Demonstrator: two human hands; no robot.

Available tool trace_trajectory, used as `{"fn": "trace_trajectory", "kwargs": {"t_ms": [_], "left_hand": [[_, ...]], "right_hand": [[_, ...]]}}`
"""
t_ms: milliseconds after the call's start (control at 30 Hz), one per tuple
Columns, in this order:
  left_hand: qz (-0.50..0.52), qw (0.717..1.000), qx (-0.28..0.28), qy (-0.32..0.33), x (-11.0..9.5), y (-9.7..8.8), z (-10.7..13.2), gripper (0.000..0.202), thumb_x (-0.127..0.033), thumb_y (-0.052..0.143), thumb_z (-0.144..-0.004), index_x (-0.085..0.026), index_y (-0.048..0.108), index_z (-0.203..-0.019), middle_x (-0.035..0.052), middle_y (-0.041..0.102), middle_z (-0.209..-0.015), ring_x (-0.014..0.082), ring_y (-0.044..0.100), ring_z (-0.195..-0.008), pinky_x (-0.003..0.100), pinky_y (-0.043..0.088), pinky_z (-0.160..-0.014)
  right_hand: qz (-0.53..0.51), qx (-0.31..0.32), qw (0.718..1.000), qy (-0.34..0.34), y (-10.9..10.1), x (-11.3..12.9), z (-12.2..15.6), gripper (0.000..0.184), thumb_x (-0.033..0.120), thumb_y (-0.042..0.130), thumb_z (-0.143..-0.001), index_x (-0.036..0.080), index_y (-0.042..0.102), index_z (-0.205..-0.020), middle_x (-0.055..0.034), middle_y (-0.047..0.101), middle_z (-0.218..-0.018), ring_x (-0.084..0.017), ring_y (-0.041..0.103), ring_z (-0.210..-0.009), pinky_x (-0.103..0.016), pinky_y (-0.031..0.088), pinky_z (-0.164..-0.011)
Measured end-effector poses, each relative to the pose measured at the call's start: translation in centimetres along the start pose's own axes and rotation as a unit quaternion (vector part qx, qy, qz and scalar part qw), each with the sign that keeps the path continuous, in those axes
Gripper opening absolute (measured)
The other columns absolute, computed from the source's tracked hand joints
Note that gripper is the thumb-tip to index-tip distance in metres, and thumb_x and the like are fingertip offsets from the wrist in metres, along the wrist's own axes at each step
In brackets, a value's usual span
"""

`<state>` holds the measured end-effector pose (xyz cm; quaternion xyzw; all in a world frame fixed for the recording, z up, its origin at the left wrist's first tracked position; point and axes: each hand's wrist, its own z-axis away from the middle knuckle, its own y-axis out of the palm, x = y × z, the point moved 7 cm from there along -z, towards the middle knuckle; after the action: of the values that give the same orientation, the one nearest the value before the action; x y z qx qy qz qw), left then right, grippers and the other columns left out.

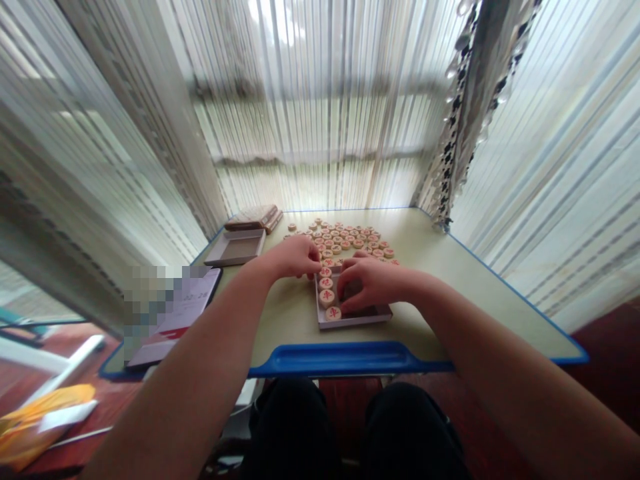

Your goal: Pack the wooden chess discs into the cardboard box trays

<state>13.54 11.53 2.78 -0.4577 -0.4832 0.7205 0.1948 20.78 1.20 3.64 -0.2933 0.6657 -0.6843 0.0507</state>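
Observation:
A shallow box (pixel 356 324) sits near the front of the table. Along its left wall runs a column of round wooden xiangqi pieces (pixel 327 297) with red characters. My left hand (pixel 295 257) is at the box's far left corner, fingers pressed together beside the farthest piece in the column; what they pinch is hidden. Reaching into the box from the right, my right hand (pixel 367 280) has its fingers curved and apart, with thumb and fingertips against the right side of the column. Behind both hands spreads a loose pile of xiangqi pieces (pixel 345 235).
An open box lid (pixel 236 248) lies at the left, in front of a stacked brown bundle (pixel 254 218). A tablet or phone (pixel 183 313) rests along the left edge. The table has a blue rim and a front groove (pixel 340 358). Sheer curtains (pixel 320 127) hang behind.

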Motion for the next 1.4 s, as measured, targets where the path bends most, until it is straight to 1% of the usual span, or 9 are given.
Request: {"fn": "trace_trajectory", "kwargs": {"t_ms": [167, 333, 400, 533, 667, 867, 1000, 1200, 1400], "left_hand": [[-0.002, 1.0, -0.003, -0.003, 0.1, 0.0, 0.0, 0.019, -0.026, 0.052, -0.066, -0.011, 0.064, -0.066, 0.0023, 0.062, -0.055, 0.0089, 0.054, -0.045, 0.017, 0.039, -0.043], [0.02, 0.999, 0.0, -0.041, 0.4, 0.3, 0.0, 0.017, -0.024, 0.053, -0.066, -0.011, 0.063, -0.068, 0.0025, 0.061, -0.053, 0.0102, 0.056, -0.046, 0.016, 0.04, -0.04], [0.028, 0.998, 0.006, -0.047, 0.6, 0.4, -0.1, 0.017, -0.024, 0.052, -0.066, -0.011, 0.063, -0.07, 0.0032, 0.062, -0.054, 0.0109, 0.057, -0.045, 0.017, 0.04, -0.039], [0.034, 0.999, 0.009, -0.042, 0.6, 0.5, -0.1, 0.016, -0.024, 0.052, -0.066, -0.011, 0.061, -0.069, 0.004, 0.062, -0.055, 0.0112, 0.057, -0.046, 0.017, 0.042, -0.039], [0.03, 0.998, 0.007, -0.046, 0.6, 0.4, 0.0, 0.016, -0.024, 0.053, -0.066, -0.011, 0.061, -0.07, 0.0038, 0.063, -0.057, 0.0101, 0.057, -0.047, 0.016, 0.042, -0.04], [0.039, 0.998, 0.008, -0.052, 0.8, 0.5, -0.1, 0.014, -0.023, 0.054, -0.065, -0.012, 0.061, -0.068, 0.0024, 0.062, -0.054, 0.0097, 0.057, -0.045, 0.016, 0.041, -0.04], [0.042, 0.998, 0.006, -0.038, 0.8, 0.5, -0.3, 0.013, -0.023, 0.053, -0.065, -0.013, 0.061, -0.067, 0.0017, 0.061, -0.053, 0.0107, 0.057, -0.046, 0.017, 0.041, -0.04], [0.035, 0.998, 0.008, -0.046, 0.7, 0.4, -0.1, 0.014, -0.023, 0.053, -0.065, -0.013, 0.062, -0.068, 0.0018, 0.062, -0.055, 0.0099, 0.057, -0.046, 0.016, 0.042, -0.041], [0.029, 0.999, 0.005, -0.041, 0.7, 0.4, -0.2, 0.016, -0.025, 0.053, -0.066, -0.012, 0.062, -0.068, 0.0031, 0.063, -0.056, 0.0104, 0.057, -0.047, 0.017, 0.042, -0.041]], "right_hand": [[0.011, -0.01, 1.0, 0.005, 0.1, -0.1, -0.2, 0.033, 0.052, 0.064, -0.064, 0.024, 0.068, -0.079, -0.0031, 0.057, -0.089, -0.022, 0.044, -0.09, -0.035, 0.031, -0.081], [0.026, -0.013, 0.999, 0.015, 0.2, -0.1, -0.2, 0.039, 0.057, 0.064, -0.061, 0.022, 0.066, -0.077, -0.0038, 0.057, -0.086, -0.022, 0.043, -0.088, -0.035, 0.032, -0.078], [0.027, -0.012, 0.999, 0.012, 0.2, 0.0, -0.2, 0.041, 0.058, 0.063, -0.06, 0.021, 0.065, -0.077, -0.0038, 0.058, -0.086, -0.022, 0.043, -0.087, -0.034, 0.032, -0.076], [0.032, -0.007, 0.999, 0.0, 0.2, 0.3, -0.3, 0.04, 0.057, 0.062, -0.061, 0.02, 0.063, -0.076, -0.0033, 0.058, -0.082, -0.021, 0.043, -0.083, -0.033, 0.033, -0.075], [0.025, -0.009, 1.0, 0.011, 0.1, 0.0, -0.3, 0.039, 0.056, 0.064, -0.061, 0.02, 0.064, -0.078, -0.0035, 0.059, -0.082, -0.021, 0.044, -0.084, -0.033, 0.033, -0.076], [0.023, -0.008, 1.0, 0.015, 0.5, -0.7, -0.4, 0.033, 0.052, 0.061, -0.067, 0.019, 0.063, -0.067, -0.0024, 0.061, -0.078, -0.02, 0.045, -0.084, -0.031, 0.032, -0.075], [0.033, -0.021, 0.999, 0.011, 0.4, -0.8, -0.6, 0.032, 0.051, 0.059, -0.07, 0.019, 0.062, -0.064, -0.0015, 0.061, -0.075, -0.018, 0.046, -0.079, -0.031, 0.031, -0.075], [0.04, -0.033, 0.998, 0.019, 0.2, -0.9, -0.8, 0.038, 0.056, 0.058, -0.067, 0.019, 0.062, -0.063, -0.0015, 0.06, -0.075, -0.018, 0.047, -0.079, -0.031, 0.031, -0.075], [0.04, -0.038, 0.998, 0.017, 0.2, -0.8, -0.8, 0.034, 0.053, 0.061, -0.067, 0.019, 0.062, -0.064, -0.0016, 0.06, -0.075, -0.018, 0.046, -0.079, -0.03, 0.031, -0.073]]}}
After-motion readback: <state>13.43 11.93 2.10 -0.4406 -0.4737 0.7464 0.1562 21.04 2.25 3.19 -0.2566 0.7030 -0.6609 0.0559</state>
